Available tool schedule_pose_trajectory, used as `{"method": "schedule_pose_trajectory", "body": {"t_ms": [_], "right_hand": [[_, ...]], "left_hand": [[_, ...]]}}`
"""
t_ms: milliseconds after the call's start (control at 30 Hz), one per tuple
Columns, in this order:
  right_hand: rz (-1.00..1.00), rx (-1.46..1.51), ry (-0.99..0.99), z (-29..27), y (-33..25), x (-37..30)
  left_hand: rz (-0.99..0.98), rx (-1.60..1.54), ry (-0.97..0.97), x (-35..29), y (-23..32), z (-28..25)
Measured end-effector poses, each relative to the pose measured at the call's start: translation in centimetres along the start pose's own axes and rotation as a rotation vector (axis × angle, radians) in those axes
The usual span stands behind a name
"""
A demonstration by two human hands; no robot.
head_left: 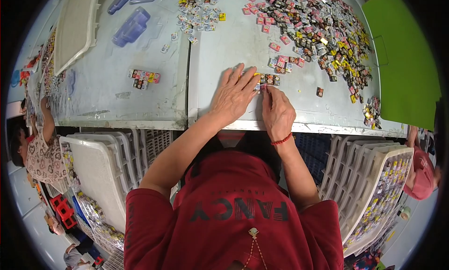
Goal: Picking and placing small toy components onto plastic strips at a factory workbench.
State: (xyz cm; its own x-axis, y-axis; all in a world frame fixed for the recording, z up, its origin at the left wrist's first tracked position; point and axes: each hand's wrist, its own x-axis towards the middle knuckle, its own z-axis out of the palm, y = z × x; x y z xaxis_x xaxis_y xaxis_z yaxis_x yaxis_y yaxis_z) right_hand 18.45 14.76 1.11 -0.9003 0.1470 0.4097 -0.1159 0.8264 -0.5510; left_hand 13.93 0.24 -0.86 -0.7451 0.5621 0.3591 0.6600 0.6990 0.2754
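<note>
A small block of little wrapped pieces [270, 79], dark brown, yellow and pink, lies near the table's front edge. My left hand [234, 96] rests with its fingers stretched out over the left part of this block, hiding some pieces. At the block's near side, my right hand [279, 112] is closed, thumb and fingertips pinching a small pink piece [264, 88]. A loose cluster of similar pieces [286, 63] lies just beyond. To the left, another small arranged group [144, 77] sits apart from both hands.
A large heap of pieces [322, 31] spreads over the right back; a pale pile [199, 17] lies beyond the table seam. Clear bluish plastic trays [132, 27] and a white crate [77, 27] are at left. Stacked crates [100, 160] flank me; a green panel [402, 59] stands right.
</note>
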Motion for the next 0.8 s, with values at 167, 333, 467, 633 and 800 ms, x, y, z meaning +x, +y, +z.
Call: {"method": "schedule_pose_trajectory", "body": {"t_ms": [167, 333, 467, 633, 800], "right_hand": [[0.075, 0.02, -0.07, -0.6, 0.0, 0.6], [0.121, 0.027, -0.075, -0.3, 0.4, 0.8], [0.191, -0.004, -0.168, 0.0, 0.9, 1.2], [0.143, 0.073, -0.215, -0.3, 2.0, 1.1], [0.31, 0.232, -0.112, -1.5, 5.7, 1.8]], "left_hand": [[0.008, -0.004, 0.004, 0.0, 0.1, -0.1], [0.004, -0.006, 0.004, 0.2, 0.1, -0.4], [0.01, 0.0, 0.005, 0.2, 0.0, -0.2], [0.01, -0.029, 0.002, 0.0, -0.3, -0.3], [-0.16, -0.327, 0.138, 0.4, -0.1, -1.9]]}}
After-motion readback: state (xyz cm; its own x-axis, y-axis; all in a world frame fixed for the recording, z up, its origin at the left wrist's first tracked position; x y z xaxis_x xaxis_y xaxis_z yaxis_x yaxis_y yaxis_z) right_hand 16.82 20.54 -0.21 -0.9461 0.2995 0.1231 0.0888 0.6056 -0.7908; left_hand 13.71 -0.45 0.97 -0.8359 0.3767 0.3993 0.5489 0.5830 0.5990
